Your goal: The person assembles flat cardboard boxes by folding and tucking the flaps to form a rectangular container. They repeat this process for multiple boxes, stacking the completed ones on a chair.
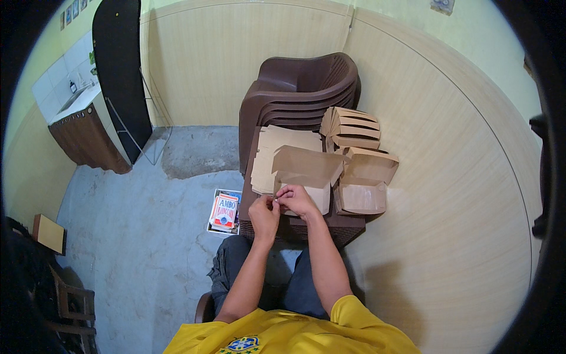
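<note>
A brown cardboard box (309, 180) stands in front of me with its lid (303, 162) raised at the far side. My left hand (264, 216) and my right hand (296, 201) meet at its near left corner. The fingers of both are closed in a pinch on the cardboard there. The exact fold between the fingertips is too small to make out. Left of and behind this box lie flat cardboard sheets (286, 139). To its right sits another box (364, 197) with its lid open.
Several folded boxes (354, 127) are packed together at the far right of the brown table (348, 222). Stacked brown plastic chairs (300, 82) rise behind it. A white-rimmed container with a printed packet (224, 211) stands on the floor at left. A wood-toned wall (448, 194) borders the right side.
</note>
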A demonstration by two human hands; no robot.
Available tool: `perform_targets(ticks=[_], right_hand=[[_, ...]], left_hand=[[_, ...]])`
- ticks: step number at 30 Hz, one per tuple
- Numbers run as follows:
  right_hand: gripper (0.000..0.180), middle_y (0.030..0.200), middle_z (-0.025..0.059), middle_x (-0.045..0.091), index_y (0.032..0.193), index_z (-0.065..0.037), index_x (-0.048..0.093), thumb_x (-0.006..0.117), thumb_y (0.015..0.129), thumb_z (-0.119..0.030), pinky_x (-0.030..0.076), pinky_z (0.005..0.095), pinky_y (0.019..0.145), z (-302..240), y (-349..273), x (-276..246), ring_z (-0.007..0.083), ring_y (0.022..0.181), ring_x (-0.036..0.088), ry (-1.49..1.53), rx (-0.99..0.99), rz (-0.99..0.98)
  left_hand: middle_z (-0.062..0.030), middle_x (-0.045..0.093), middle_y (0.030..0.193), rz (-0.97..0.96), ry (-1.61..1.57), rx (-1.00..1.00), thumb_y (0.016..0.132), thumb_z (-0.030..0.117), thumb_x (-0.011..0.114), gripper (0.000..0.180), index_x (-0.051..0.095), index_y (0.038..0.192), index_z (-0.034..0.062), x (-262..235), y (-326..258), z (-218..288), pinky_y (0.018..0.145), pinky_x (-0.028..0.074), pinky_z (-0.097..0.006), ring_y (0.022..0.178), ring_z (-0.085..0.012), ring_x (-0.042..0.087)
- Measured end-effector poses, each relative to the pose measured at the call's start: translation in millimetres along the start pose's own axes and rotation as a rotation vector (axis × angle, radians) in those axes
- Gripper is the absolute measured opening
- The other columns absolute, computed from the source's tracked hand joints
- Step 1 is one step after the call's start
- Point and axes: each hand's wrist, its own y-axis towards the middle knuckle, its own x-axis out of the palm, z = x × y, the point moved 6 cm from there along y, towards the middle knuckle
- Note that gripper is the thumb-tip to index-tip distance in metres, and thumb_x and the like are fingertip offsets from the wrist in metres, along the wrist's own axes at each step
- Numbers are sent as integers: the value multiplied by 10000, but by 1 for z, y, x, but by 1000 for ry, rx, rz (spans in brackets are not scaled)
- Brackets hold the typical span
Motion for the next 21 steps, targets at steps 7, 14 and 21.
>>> perform_targets(ticks=[7, 14, 21], right_hand=[[143, 860, 56, 716, 1029, 8, 689, 746, 905, 50, 560, 282, 654, 6, 7, 1, 133, 754, 685, -29, 2, 3], [167, 835, 85, 711, 1052, 13, 690, 734, 893, 45, 566, 301, 605, 0, 5, 5, 158, 718, 690, -42, -114, 60], [163, 894, 101, 703, 1093, 20, 653, 702, 947, 75, 579, 294, 661, 2, 5, 1, 172, 754, 692, -18, 27, -21]], left_hand=[[-250, 722, 939, 52, 49, 103, 910, 30, 721, 119, 700, 1006, -36, -3, -1, 10, 778, 554, -557, 849, -471, 709], [-236, 728, 981, -32, 73, 107, 909, -30, 707, 213, 681, 1120, -13, 0, -8, 14, 758, 581, -531, 871, -451, 729], [-180, 776, 954, 17, -151, -149, 847, -59, 756, 254, 695, 1090, -13, -1, -6, -1, 775, 612, -405, 850, -295, 782]])
